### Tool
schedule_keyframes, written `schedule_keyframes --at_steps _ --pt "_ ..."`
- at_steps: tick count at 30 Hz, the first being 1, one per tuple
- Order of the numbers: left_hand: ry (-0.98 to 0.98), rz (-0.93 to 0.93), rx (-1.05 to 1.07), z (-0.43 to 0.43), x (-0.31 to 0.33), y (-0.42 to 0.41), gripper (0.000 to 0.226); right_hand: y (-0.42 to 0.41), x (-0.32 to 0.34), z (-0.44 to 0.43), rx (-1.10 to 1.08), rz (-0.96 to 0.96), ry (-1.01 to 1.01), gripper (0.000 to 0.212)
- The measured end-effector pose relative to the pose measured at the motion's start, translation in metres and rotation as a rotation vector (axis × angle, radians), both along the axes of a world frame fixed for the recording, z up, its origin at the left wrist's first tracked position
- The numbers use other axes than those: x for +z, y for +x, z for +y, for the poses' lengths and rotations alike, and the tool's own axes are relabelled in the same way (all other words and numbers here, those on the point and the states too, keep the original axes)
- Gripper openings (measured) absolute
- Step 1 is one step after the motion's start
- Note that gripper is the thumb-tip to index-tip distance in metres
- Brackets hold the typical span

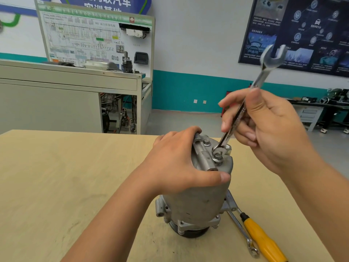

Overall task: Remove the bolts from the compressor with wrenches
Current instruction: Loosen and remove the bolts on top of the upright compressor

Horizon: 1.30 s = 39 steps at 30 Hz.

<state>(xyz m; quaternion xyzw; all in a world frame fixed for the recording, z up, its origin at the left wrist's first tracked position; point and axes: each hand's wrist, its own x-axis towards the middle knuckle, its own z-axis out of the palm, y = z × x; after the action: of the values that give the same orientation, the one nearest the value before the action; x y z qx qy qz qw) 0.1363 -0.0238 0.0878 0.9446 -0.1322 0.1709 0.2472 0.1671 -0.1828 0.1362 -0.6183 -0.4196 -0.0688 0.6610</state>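
Where the pale wooden table (56, 176) fills the near part of the room, a grey compressor (200, 201) stands upright on it, dark pulley end down, a little right of the middle. The left hand (179, 163) is clamped over the compressor's upper left shoulder, thumb pressed across the near side of the body and fingers curled over the far edge. The right hand (268, 129) is raised just right of the compressor's top, thumb and fingers pinched round the shaft of an open-ended wrench (261, 79). That wrench slants steeply: its free end is up in the air and blurred, and its lower open end is set around a bolt (218, 155) on the compressor's top face. On the table just right of the base lies a yellow-handled screwdriver (264, 241). Close on its left lies a slimmer spare wrench (239, 227), its far end against the compressor's flange. A second bolt (206, 142) sits on the top face, just behind and left of the first.
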Motion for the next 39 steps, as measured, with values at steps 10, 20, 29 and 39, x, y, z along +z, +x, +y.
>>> schedule_keyframes --at_steps 10,20,29,39 --pt "-0.004 0.005 -0.009 0.000 0.000 0.000 0.104 0.000 0.014 0.017 -0.037 0.092 -0.179 0.038" --pt "0.003 0.006 -0.008 -0.001 0.001 -0.002 0.106 -0.001 0.017 0.012 -0.089 -0.016 -0.262 0.043" --pt "-0.009 -0.003 -0.031 0.000 0.003 -0.002 0.097 -0.008 0.020 0.018 -0.121 -0.089 -0.349 0.038" --pt "-0.003 0.007 -0.005 0.000 0.001 -0.002 0.103 -0.014 0.008 -0.003 -0.096 -0.119 -0.290 0.044"
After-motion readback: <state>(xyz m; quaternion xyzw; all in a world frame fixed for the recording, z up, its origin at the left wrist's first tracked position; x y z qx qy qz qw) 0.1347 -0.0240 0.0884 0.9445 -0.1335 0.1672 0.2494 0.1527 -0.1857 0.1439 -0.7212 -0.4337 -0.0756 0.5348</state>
